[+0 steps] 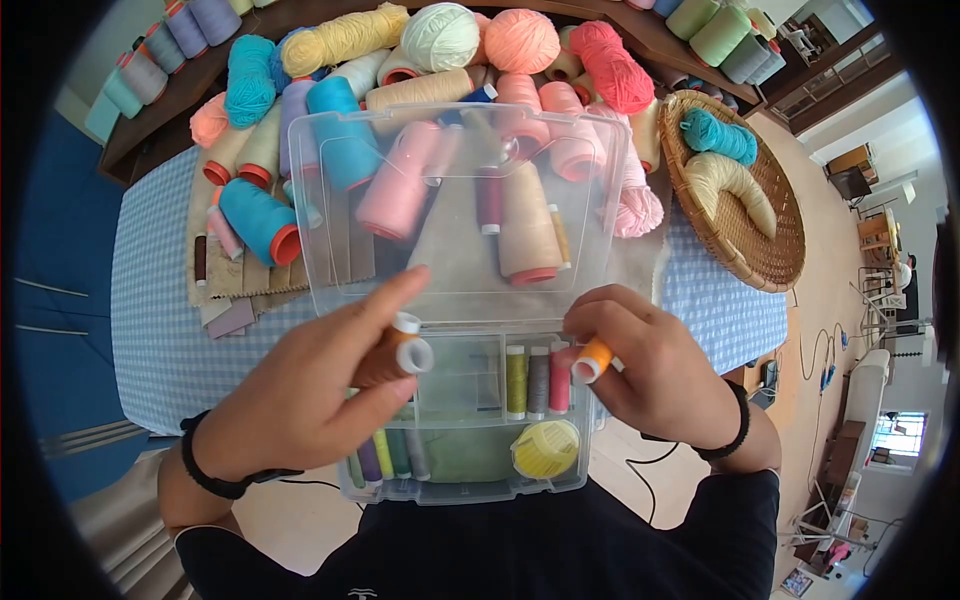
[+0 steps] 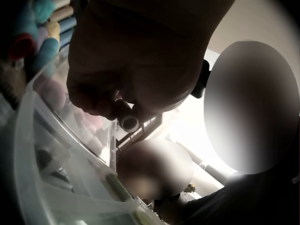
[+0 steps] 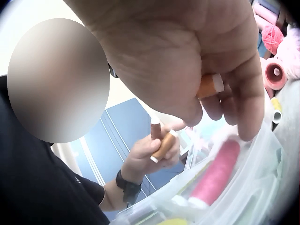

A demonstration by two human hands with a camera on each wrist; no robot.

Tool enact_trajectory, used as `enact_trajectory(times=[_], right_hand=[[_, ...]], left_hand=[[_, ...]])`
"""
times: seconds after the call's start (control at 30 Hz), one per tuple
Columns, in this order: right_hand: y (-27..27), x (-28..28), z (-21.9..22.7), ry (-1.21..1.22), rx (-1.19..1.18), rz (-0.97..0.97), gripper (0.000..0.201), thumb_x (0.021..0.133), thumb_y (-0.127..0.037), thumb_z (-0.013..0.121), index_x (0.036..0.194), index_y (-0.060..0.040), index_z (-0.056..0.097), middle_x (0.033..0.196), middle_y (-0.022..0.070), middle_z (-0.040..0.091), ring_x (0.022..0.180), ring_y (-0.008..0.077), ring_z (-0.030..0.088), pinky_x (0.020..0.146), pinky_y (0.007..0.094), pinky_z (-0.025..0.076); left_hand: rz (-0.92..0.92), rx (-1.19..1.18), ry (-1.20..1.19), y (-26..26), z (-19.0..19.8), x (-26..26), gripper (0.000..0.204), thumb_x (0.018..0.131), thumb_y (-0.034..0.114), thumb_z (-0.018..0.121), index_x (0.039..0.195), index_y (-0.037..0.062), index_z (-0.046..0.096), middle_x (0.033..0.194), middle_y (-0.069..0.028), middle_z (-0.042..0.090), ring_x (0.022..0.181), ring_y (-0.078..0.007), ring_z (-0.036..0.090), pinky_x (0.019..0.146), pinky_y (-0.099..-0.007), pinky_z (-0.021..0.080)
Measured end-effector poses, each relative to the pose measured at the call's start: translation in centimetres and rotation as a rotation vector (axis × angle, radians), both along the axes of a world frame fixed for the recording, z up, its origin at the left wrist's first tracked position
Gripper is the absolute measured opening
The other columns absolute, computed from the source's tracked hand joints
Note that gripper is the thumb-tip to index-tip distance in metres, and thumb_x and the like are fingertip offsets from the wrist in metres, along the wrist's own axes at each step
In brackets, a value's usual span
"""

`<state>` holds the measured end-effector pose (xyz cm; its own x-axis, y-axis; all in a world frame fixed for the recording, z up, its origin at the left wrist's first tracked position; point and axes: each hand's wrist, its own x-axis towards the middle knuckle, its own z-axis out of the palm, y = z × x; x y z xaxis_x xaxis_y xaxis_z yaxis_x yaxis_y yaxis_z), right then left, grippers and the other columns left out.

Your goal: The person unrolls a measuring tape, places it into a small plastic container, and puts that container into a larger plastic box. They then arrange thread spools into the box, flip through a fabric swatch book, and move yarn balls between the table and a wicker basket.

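My left hand (image 1: 290, 390) grips two small thread spools over the left part of a clear compartment box (image 1: 462, 424). In the right wrist view one of them is a brown spool (image 3: 155, 131) and the other an orange-brown spool (image 3: 165, 146), both with white ends. Between thumb and fingers, my right hand (image 1: 660, 365) pinches an orange thread spool (image 1: 595, 360) over the box's right side. Close to its fingertips, an olive spool (image 1: 516, 382), a grey spool (image 1: 538, 382) and a pink spool (image 1: 560, 380) stand side by side in one compartment.
The box's clear lid (image 1: 345, 285) is raised behind it, before a heap of thread cones and yarn balls (image 1: 440, 36). Several spools (image 1: 385, 455) and a yellow round item (image 1: 545, 450) occupy the front compartments. A wicker basket (image 1: 765, 250) with yarn stands right.
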<state>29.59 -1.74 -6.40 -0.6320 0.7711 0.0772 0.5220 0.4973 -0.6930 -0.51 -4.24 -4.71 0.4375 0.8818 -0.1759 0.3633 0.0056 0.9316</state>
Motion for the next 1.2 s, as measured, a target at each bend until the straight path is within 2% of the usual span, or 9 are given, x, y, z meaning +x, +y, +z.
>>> enact_trajectory(times=[0.1, 0.3, 0.4, 0.5, 0.67, 0.93, 1.07, 1.13, 1.2], right_hand=[[-0.1, 0.9, 0.4, -0.04, 0.137, -0.015, 0.022, 0.086, -0.008, 0.071, 0.099, -0.0004, 0.056, 0.094, 0.0168, 0.062, 0.078, 0.0388, 0.065, 0.064, 0.0434, 0.052], [-0.7, 1.8, 0.6, -0.006, -0.303, -0.064, 0.027, 0.09, -0.02, 0.073, 0.101, -0.0011, 0.057, 0.086, 0.0169, 0.063, 0.075, 0.0367, 0.066, 0.064, 0.042, 0.052], [-0.2, 2.7, 0.2, 0.009, 0.091, 0.03, 0.033, 0.092, -0.026, 0.073, 0.107, -0.0016, 0.056, 0.079, 0.0152, 0.063, 0.069, 0.0353, 0.065, 0.063, 0.041, 0.051], [-1.2, 1.3, 2.1, -0.068, -0.29, -0.08, 0.048, 0.092, -0.03, 0.074, 0.119, 0.0006, 0.05, 0.074, 0.0135, 0.064, 0.063, 0.0338, 0.065, 0.058, 0.0396, 0.051], [-2.0, 0.7, 0.2, -0.042, -0.233, -0.112, 0.048, 0.092, -0.032, 0.073, 0.118, 0.0029, 0.051, 0.073, 0.0153, 0.065, 0.061, 0.0333, 0.066, 0.057, 0.0405, 0.051], [-1.0, 1.5, 0.4, -0.168, -0.108, 0.231, 0.033, 0.089, -0.02, 0.073, 0.111, -0.001, 0.058, 0.082, 0.0132, 0.06, 0.074, 0.0334, 0.065, 0.064, 0.0412, 0.053], [-0.8, -1.2, 1.7, 0.04, -0.026, 0.093, 0.033, 0.088, -0.017, 0.073, 0.112, -0.0007, 0.058, 0.088, 0.0147, 0.06, 0.077, 0.0353, 0.064, 0.065, 0.0426, 0.053], [-0.2, -2.8, 1.9, 0.214, 0.01, 0.136, 0.044, 0.084, -0.015, 0.08, 0.12, -0.0009, 0.058, 0.096, 0.0149, 0.06, 0.083, 0.0307, 0.065, 0.07, 0.0381, 0.054], [0.6, -3.7, 0.8, 0.209, 0.007, 0.24, 0.042, 0.085, -0.014, 0.078, 0.12, -0.0004, 0.059, 0.098, 0.0154, 0.06, 0.086, 0.0313, 0.064, 0.072, 0.0383, 0.054]], left_hand=[[-0.111, 0.066, 0.028, 0.2, -1.5, 0.5, 0.053, 0.091, 0.005, 0.063, 0.141, -0.0013, 0.048, 0.101, -0.0075, 0.056, 0.082, -0.0112, 0.057, 0.072, -0.0264, 0.05], [-0.202, 0.207, 0.139, 0.4, -2.3, 1.7, 0.046, 0.091, 0.007, 0.064, 0.134, -0.0005, 0.051, 0.092, -0.0105, 0.06, 0.074, -0.0168, 0.061, 0.069, -0.0296, 0.051], [-0.211, 0.221, 0.167, 0.4, -2.5, 2.0, 0.044, 0.091, 0.009, 0.065, 0.132, -0.0011, 0.052, 0.086, -0.0096, 0.06, 0.072, -0.0185, 0.061, 0.068, -0.0312, 0.051], [-0.215, 0.21, 0.181, 0.5, -2.6, 2.2, 0.043, 0.091, 0.01, 0.066, 0.131, -0.0015, 0.052, 0.082, -0.0092, 0.06, 0.07, -0.0191, 0.061, 0.067, -0.0322, 0.051], [-0.224, 0.242, 0.201, 0.4, -2.7, 2.4, 0.043, 0.091, 0.011, 0.066, 0.131, -0.0013, 0.052, 0.081, -0.0088, 0.061, 0.07, -0.019, 0.061, 0.067, -0.0322, 0.051], [-0.196, 0.119, 0.184, 0.4, -2.3, 1.9, 0.043, 0.091, 0.01, 0.067, 0.13, -0.0015, 0.052, 0.083, -0.0084, 0.064, 0.073, -0.0177, 0.064, 0.07, -0.0309, 0.052], [-0.2, 0.088, 0.15, 0.5, -1.9, 2.5, 0.042, 0.091, 0.01, 0.067, 0.129, -0.0018, 0.053, 0.082, -0.0092, 0.062, 0.071, -0.0191, 0.063, 0.069, -0.0313, 0.051], [-0.218, 0.092, 0.172, 0.6, -1.2, 3.0, 0.035, 0.091, 0.014, 0.066, 0.123, 0.0016, 0.055, 0.09, -0.0152, 0.067, 0.081, -0.0326, 0.069, 0.072, -0.0399, 0.054], [-0.242, 0.116, 0.158, 0.5, -1.5, 3.1, 0.037, 0.09, 0.014, 0.067, 0.123, 0.002, 0.056, 0.091, -0.0154, 0.067, 0.081, -0.0335, 0.068, 0.072, -0.0408, 0.053]])
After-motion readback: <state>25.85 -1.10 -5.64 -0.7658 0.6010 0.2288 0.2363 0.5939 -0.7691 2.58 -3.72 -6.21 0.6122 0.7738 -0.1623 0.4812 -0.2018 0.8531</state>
